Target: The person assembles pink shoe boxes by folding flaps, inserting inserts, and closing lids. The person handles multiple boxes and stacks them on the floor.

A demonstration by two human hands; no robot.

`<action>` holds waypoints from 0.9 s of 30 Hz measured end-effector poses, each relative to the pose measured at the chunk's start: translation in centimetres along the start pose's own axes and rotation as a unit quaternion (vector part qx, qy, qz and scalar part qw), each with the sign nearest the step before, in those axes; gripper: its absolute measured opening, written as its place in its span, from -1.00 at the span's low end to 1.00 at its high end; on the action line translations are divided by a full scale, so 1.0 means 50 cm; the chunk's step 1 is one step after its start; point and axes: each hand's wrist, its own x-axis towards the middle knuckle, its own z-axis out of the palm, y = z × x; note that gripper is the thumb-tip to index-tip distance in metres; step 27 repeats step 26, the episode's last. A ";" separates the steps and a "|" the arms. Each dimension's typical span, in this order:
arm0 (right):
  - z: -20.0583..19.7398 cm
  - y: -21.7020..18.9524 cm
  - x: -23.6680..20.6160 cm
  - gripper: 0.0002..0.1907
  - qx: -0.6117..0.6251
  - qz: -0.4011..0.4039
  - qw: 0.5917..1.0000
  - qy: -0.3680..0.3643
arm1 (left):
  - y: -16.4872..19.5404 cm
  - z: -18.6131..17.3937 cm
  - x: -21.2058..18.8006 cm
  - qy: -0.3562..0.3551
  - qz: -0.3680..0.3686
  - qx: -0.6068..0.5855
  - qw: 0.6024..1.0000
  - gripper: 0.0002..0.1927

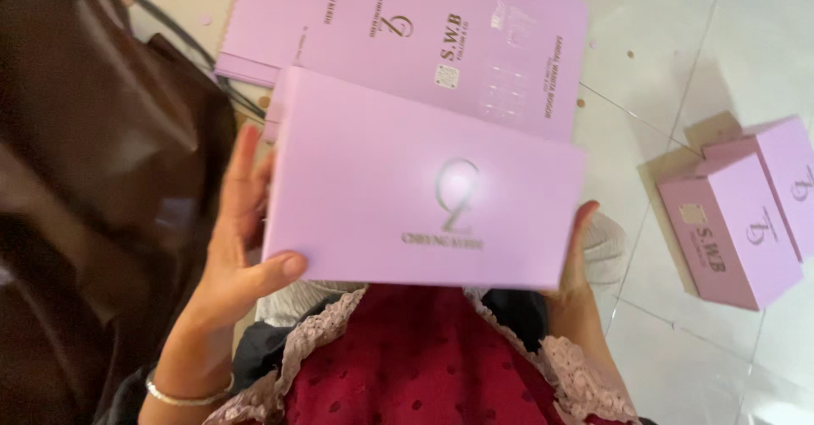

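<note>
A pink cardboard box (pixel 381 179) with a silver emblem on its top face is held up in front of me, a little tilted. My left hand (pixel 233 247) grips its left end, thumb on the top face near the front corner and fingers along the side. My right hand (pixel 575 260) holds the right end, mostly hidden behind the box, with only the thumb edge and wrist showing. A thin bracelet (pixel 186 395) circles my left wrist.
Flat unfolded pink box blanks (pixel 475 44) lie stacked on the tiled floor beyond the held box. Two assembled pink boxes (pixel 738 222) sit on the floor at the right. A dark brown bag or cloth (pixel 93 179) fills the left side. My red dotted garment (pixel 415 357) is below.
</note>
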 end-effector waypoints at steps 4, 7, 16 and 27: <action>-0.068 0.009 -0.054 0.19 -0.016 0.044 0.991 -0.125 | -0.012 0.012 0.001 -0.004 -0.010 -0.002 1.000 0.26; -0.095 0.014 -0.090 0.08 -0.069 0.033 0.997 -0.017 | -0.026 0.039 0.007 -0.044 -0.025 0.016 0.999 0.30; -0.153 -0.145 -0.189 0.00 -0.044 -0.171 0.976 0.125 | -0.073 0.114 0.043 -0.092 -0.027 -0.011 0.995 0.26; -0.609 -0.185 -0.373 -0.23 -0.004 -0.218 0.894 0.391 | -0.111 0.133 0.040 0.040 0.015 0.330 0.943 -0.13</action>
